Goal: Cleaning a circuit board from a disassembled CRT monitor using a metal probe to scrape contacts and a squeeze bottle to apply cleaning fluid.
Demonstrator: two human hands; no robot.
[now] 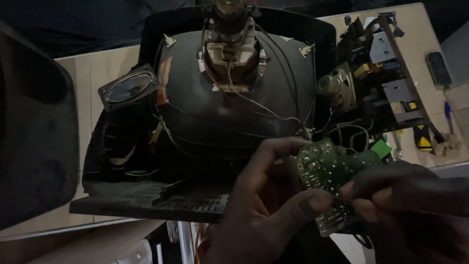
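Holding one green circuit board (326, 183) are two hands: left hand (264, 205), right hand (405, 195).

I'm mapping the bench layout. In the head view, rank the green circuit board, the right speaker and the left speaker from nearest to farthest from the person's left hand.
1. Green circuit board: held in the left hand, right of it.
2. Right speaker: up and right, beside the picture tube.
3. Left speaker: far upper left.

You see dim light over a pale wooden table (83, 93), dark cloth (73, 24) at the far left, pale floor tiles (349, 244) near you
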